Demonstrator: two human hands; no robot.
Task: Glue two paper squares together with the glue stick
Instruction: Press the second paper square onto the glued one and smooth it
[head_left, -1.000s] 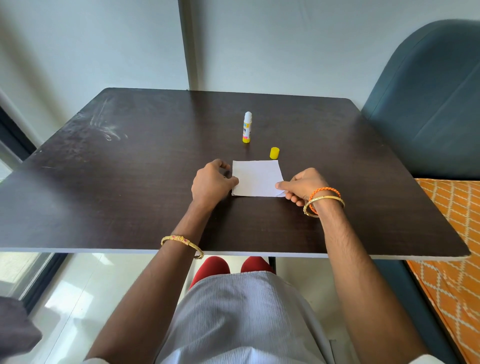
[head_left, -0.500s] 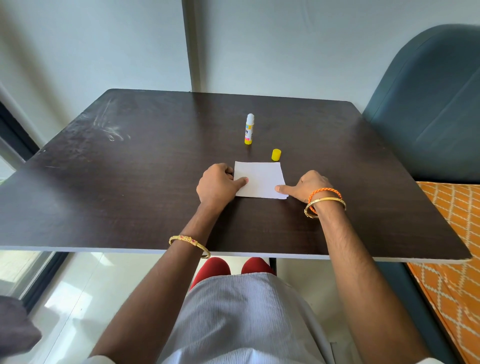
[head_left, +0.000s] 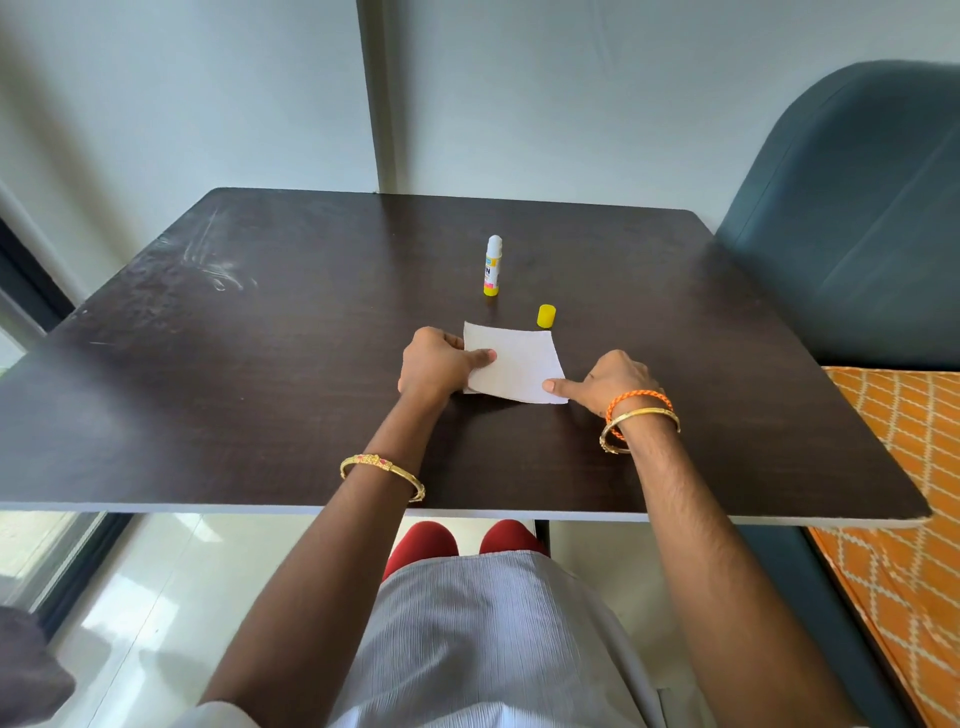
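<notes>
My left hand (head_left: 439, 364) lies on the left edge of the white paper square (head_left: 519, 364), its fingers curled and the thumb laid flat across the sheet, pinning that side to the dark desk (head_left: 260, 389). My right hand (head_left: 608, 382) sits at the paper's near right corner with the forefinger stretched out and pressing down on the sheet, the other fingers folded loosely under the palm and holding nothing. So the paper lies flat between my two hands, touched by both. I see one white face only; whether a second square lies exactly beneath it I cannot tell, though a faint crease or edge line runs down the sheet near my left thumb.

Beyond my hands, past the far edge of the paper, the glue stick (head_left: 492, 266) stands upright with its cap off and the white tip showing, well clear of the sheet. Its yellow cap (head_left: 546, 316) stands by itself just beyond the paper's far right corner, nearer to my right hand than to my left, apart from the stick.

A gold bangle (head_left: 383, 470) circles my left wrist; an orange braided band (head_left: 638, 402) and a gold bangle circle my right. To the right of my right hand, past the desk edge, stands a dark teal chair back (head_left: 852, 218), with an orange patterned bed cover (head_left: 904, 467) below it.
</notes>
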